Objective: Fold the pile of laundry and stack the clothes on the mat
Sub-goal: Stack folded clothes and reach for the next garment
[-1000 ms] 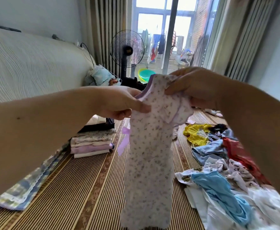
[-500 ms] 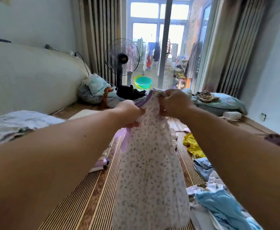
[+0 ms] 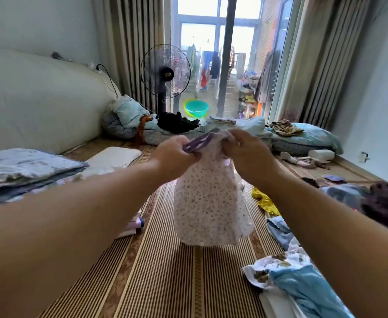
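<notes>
Floral garment hanging lengthwise from both hands over the mat

Floral garment [image 3: 208,203] is hanging straight down from its purple-trimmed top edge, its long axis running vertically, with the hem dangling just above the striped mat [image 3: 165,283]. Both arms are reaching forward at full stretch, so the cloth is lying directly ahead of the person, centred between the two hands. The left hand [image 3: 177,154] is pinching the purple trim at one side of the top edge, and the right hand [image 3: 245,154] is gripping the bunched fabric at the other side; the two hands are sitting close together, so the top is being held gathered instead of spread wide. Neither hand looks nearer to the cloth than the other.

A stack of folded clothes [image 3: 133,226] is peeking out beside the left forearm, while the unfolded pile [image 3: 298,276] is lying on the right. Judging from this, the garment is probably being shaken out and aligned before being lowered flat onto the mat, hem first, for folding
</notes>
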Demonstrator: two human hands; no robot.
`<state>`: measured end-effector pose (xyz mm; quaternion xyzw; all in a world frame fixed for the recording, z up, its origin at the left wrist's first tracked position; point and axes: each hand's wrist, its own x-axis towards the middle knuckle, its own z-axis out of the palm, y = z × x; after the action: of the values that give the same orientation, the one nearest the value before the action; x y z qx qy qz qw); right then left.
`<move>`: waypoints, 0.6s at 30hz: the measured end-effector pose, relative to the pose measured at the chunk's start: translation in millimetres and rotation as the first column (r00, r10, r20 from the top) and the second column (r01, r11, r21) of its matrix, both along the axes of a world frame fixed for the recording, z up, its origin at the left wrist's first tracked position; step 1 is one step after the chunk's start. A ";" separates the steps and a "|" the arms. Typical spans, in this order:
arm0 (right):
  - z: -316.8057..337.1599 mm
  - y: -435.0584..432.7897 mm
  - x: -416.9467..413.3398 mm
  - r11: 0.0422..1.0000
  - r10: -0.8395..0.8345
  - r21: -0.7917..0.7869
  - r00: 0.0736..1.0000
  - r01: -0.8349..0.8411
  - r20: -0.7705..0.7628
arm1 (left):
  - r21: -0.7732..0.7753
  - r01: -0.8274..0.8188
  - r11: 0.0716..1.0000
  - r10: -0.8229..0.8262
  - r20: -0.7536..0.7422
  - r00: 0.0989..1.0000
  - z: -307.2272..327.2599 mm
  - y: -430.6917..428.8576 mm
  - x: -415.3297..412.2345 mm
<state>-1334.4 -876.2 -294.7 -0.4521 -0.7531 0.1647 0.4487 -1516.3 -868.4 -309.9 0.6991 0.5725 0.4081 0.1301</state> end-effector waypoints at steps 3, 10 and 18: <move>-49.5 -49.1 19.0 0.990 0.063 -0.132 0.992 -0.048 0.108 | -0.147 0.077 0.986 -0.088 -0.070 0.994 -45.2 -46.3 -1.6; -151.1 -157.9 54.4 0.818 0.241 -0.572 0.942 -0.067 0.233 | -0.505 0.171 0.846 -0.318 -0.221 0.922 -154.4 -162.7 3.8; -191.0 -220.7 53.3 0.600 0.362 -0.793 0.920 -0.104 0.153 | -0.675 0.216 0.705 -0.542 -0.316 0.779 -204.5 -238.2 3.9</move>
<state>-1281.1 -1096.9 -485.7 -0.5157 -0.7211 0.4578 0.0672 -1512.3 -1106.6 -514.4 0.8052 0.5222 -0.0267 0.2797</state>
